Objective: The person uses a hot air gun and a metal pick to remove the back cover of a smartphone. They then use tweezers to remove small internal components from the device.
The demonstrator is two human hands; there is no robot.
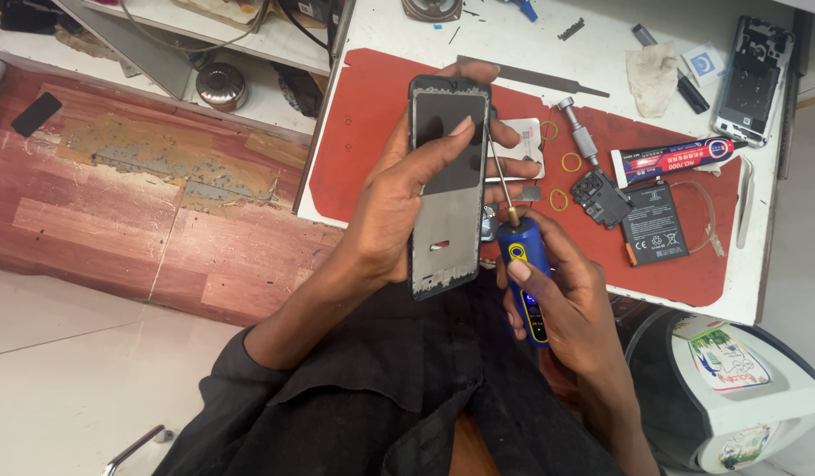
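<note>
While the left hand (398, 207) clamps the black phone frame (447, 189) upright above the red mat (372, 123) on the bench (381, 26), the right hand (557, 291) is closed round a blue electric screwdriver (524, 278), bit (500, 172) angled to the frame's right edge. Best kept square to the screw, light pressure, frame braced; battery (654, 225) and glue tube (676, 159) lie well apart.

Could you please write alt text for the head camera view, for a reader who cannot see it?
Seen from above, a person's left hand holds a black phone frame upright over a red work mat, while the right hand grips a blue electric screwdriver, its bit at the frame's right edge. A phone battery, glue tube and small parts lie on the mat.
</note>
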